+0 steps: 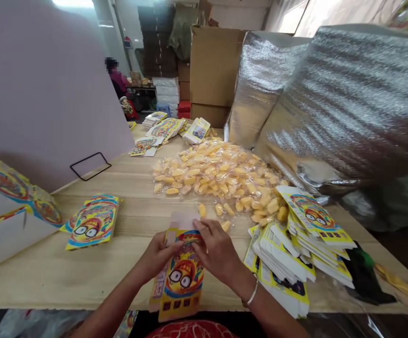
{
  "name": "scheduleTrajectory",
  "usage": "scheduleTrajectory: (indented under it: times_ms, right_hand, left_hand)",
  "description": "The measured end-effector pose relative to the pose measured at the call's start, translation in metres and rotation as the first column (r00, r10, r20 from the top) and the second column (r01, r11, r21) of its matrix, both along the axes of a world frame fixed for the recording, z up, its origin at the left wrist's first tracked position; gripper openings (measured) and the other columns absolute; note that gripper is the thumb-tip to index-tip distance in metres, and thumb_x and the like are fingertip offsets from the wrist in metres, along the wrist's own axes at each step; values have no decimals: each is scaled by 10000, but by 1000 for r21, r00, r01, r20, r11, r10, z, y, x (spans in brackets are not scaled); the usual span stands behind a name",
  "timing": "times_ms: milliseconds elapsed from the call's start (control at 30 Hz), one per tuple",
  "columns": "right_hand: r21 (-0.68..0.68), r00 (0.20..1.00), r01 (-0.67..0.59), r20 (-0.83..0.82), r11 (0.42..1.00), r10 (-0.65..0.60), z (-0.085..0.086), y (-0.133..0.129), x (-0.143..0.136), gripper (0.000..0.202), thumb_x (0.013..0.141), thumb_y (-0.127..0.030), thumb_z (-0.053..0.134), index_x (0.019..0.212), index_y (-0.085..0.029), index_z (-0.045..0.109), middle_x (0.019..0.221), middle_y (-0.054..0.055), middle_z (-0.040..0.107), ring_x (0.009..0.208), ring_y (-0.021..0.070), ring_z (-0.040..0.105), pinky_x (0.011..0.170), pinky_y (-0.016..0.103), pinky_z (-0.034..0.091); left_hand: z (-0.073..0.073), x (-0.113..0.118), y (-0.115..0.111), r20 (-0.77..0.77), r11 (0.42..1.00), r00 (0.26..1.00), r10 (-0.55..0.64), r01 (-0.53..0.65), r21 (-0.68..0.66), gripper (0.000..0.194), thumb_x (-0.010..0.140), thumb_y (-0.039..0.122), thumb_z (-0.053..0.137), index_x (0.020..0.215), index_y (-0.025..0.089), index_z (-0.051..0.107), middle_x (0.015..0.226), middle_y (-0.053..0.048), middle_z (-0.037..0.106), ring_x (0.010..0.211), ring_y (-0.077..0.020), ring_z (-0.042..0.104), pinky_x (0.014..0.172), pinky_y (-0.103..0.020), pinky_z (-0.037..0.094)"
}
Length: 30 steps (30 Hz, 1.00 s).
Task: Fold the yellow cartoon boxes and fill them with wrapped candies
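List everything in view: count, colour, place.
Held carton: one, yellow, front
Wrapped pieces: many, yellow, centre
Right cartons: many, yellow, table
Left cartons: several, yellow, table
Far cartons: several, yellow, table
Wire loop: one, black, left
Table: one, pale wood, beneath
Panel: one, pale, left
Cardboard box: one, brown, rear
Foil: count unclear, silver, right
Worker: one, purple top, background
Bracelet: one, silvery, right wrist
Left hand: one, bare, on carton
Right hand: one, bare, on carton
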State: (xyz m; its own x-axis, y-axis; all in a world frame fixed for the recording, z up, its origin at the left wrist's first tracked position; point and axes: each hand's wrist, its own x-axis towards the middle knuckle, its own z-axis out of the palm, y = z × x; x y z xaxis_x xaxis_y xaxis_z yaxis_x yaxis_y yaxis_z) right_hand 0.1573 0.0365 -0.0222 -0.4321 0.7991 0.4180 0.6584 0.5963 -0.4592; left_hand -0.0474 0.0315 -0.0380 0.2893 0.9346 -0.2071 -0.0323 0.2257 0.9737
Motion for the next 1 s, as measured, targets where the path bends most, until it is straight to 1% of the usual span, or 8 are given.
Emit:
scheduleTrajectory:
  times_ms: [167,267,433,467,567,733,867,1000]
  right_hand:
    - [-121,998,-59,5,991,60,-11,-14,-17,365,778,-164,615,1132,-168,528,1087,120,570,1002,266,524,868,438,495]
    - [-231,992,-80,-118,970,54,-14,-14,-16,191,747,-137,618,895,-201,517,933,46,581,868,209,532,752,337,468]
    - [-497,974,-166,-220,852,61,-16,1,2,159,735,-152,632,747,-198,480,706,-44,527,651,121,462,582,226,336]
    - [-528,968,-191,-241,828,70,-18,1,3,134,744,-158,625,766,-196,499,706,-47,529,647,116,459,579,221,330]
    - [-543,954,-252,-277,801,113,-28,-2,-1,85,754,-158,609,798,-192,544,746,-40,554,677,119,480,603,218,335]
    - [-550,968,-194,-242,813,67,-45,-2,-7,57,767,-200,602,744,-181,554,727,-30,553,675,125,481,601,221,323]
    - [-574,975,-162,-220,802,40,-53,2,0,97,787,-234,581,716,-179,547,693,-32,537,645,121,461,583,221,306]
    - [-588,981,-84,-193,804,-39,-64,2,3,142,792,-273,578,697,-172,546,678,-26,528,639,121,451,577,224,296]
  left_hand:
    - [-13,15,-19,-108,997,993,-39,46,61,355,762,519,640,828,172,672,719,-24,708,641,-194,643,582,-289,523]
    - [-6,-7,-14,-348,981,937,-35,98,165,355,809,513,573,876,186,692,829,-38,726,759,-211,656,690,-308,537]
    - [9,-125,18,-796,886,399,456,-115,450,519,714,395,651,1142,103,614,1445,-229,395,1365,-430,269,1100,-595,206]
    - [6,-144,21,-873,887,168,458,-148,437,571,699,406,651,1188,119,585,1461,-230,364,1344,-450,297,1063,-625,250]
    - [-15,-162,15,-906,894,-1,423,-166,417,705,682,322,650,1321,89,463,1380,-271,433,1264,-460,406,962,-616,377]
    - [-38,-130,-7,-895,901,120,430,13,435,655,776,244,523,1410,193,367,1341,-147,529,1245,-324,484,977,-459,439]
    - [-10,-132,11,-925,932,344,160,257,257,573,706,141,532,1265,265,571,1177,-12,678,1053,-225,631,882,-320,511]
    - [14,-119,45,-942,896,330,58,399,195,450,699,67,540,987,360,723,1178,40,687,1172,-221,563,1035,-392,401]
